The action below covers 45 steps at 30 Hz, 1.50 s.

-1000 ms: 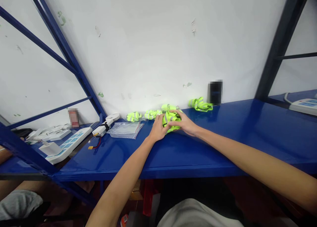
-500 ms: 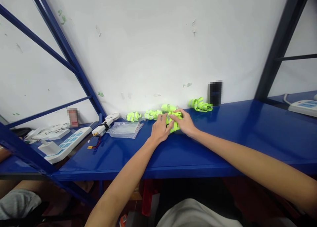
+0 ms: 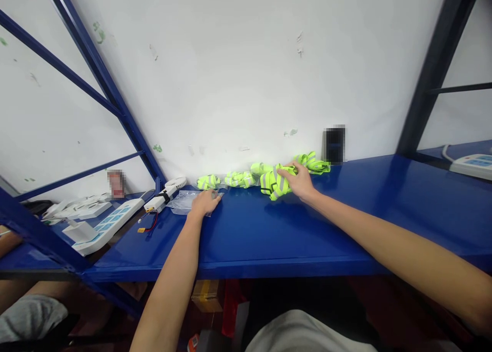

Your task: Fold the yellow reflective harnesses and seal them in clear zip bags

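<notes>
My right hand (image 3: 300,182) is closed on a folded neon-yellow vest with grey reflective stripes (image 3: 274,183), holding it on the blue shelf (image 3: 346,213) near the wall. My left hand (image 3: 205,203) rests on a clear plastic zip bag (image 3: 183,201) to the left, fingers laid over it. Several more rolled neon-yellow vests lie along the wall: one (image 3: 208,181) at the left, one (image 3: 239,178) beside it, and one (image 3: 312,162) at the right, just behind my right hand.
A small white device with red and black wires (image 3: 157,203) lies left of the bag. White power strips (image 3: 105,224) sit on the lower left shelf, another (image 3: 471,163) at the far right. Blue rack struts (image 3: 103,80) cross the left; a dark post (image 3: 434,70) stands at the right.
Both hands were together on the folded vest. My left hand has let go and moved left onto the plastic bag. My right hand carried the vest slightly right and back toward the wall.
</notes>
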### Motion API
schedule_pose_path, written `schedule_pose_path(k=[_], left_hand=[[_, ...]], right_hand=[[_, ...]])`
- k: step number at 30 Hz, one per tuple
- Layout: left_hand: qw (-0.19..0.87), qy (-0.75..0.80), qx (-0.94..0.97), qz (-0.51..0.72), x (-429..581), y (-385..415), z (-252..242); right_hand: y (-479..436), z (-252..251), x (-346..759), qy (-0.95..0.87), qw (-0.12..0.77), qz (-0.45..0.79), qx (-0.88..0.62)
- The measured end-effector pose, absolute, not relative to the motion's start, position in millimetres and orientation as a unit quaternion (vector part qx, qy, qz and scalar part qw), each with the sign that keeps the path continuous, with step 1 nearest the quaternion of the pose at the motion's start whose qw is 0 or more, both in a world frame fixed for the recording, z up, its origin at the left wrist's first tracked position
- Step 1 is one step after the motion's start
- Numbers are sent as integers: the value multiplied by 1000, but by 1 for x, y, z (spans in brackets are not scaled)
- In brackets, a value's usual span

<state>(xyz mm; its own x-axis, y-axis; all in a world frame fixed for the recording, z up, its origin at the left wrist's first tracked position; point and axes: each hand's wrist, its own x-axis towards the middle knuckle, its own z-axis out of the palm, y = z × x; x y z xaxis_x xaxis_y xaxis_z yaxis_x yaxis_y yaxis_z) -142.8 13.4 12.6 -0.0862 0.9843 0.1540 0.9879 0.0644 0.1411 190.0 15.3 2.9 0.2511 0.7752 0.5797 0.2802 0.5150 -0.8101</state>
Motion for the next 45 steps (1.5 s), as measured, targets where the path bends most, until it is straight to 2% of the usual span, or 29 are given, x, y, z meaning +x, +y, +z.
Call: schedule_pose_path(k=[11,16,23,25,31,36,42,45], left_hand=[[17,-751,-647,-129,-139,10,15],[19,-752,-643,-140,-133,7,16],[196,-735,-569,-312,-115,0,25],[205,-712,-572,-353,-109,-2,25],[96,-623,-676,-382,-82,-5,18],[-29,-510,-770,-382,-64,-4,9],[-71,-461,-804,-368,-55,-3,0],[-78,-457,-816,-346,-51,-3,-3]], right_hand=[[4,4,183,-620,604,227,-447],[2,6,183,-630,594,193,-461],[0,9,183,-631,597,144,-474],[0,9,183,-642,593,148,-463],[1,9,180,-708,575,207,-354],[2,8,177,-697,577,218,-365],[-1,10,174,-654,596,222,-410],[-4,13,170,-596,634,292,-397]])
